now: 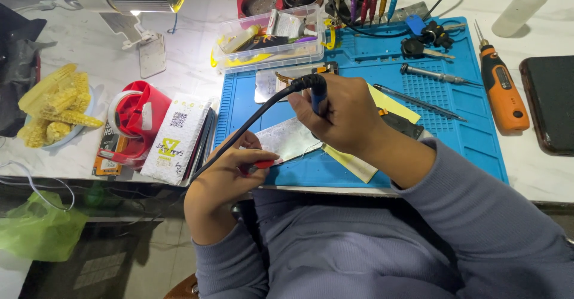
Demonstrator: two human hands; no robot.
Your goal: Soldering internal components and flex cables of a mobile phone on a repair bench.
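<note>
Right hand (344,117) wrapped around a blue-handled soldering iron (317,93), its black rubber cord (239,138) arcing off the front edge of the blue ribbed mat (478,149). Tip hidden behind the fingers. Left hand (230,170) pinches a small red-handled tool (262,165), pressing on a thin silvery metal plate (287,138) at the mat's front-left corner. Yellow paper (359,164) under the right wrist. Orange electric screwdriver (502,93) at the right edge; clear plastic box (269,39) at the back-left.
</note>
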